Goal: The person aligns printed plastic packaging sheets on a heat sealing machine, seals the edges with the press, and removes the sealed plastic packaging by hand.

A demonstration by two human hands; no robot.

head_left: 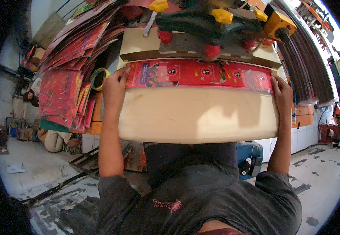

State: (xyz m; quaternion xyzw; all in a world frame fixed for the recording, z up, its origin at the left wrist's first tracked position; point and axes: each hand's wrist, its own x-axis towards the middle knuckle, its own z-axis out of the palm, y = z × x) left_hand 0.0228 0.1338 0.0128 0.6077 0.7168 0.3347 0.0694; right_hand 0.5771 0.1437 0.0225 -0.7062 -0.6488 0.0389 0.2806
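A long red printed plastic sheet [193, 74] lies flat across a cream-coloured work board [166, 113], its far edge against the raised step of a machine. My left hand [115, 84] pinches the sheet's left end between thumb and fingers. At the opposite end, my right hand [283, 88] grips the right edge the same way. Both forearms run along the board's sides. Just beyond the sheet stands a dark green machine frame [201, 25] with yellow star-shaped knobs [222, 16] and red round parts [212, 51].
Piles of red printed sheets [60, 92] crowd the left, with a tape roll [98, 78] beside them. To the right stands a tall stack of dark-edged sheets [301, 62]. A yellow box [281, 25] sits by the machine. Below the board is a blue seat or container [252, 154].
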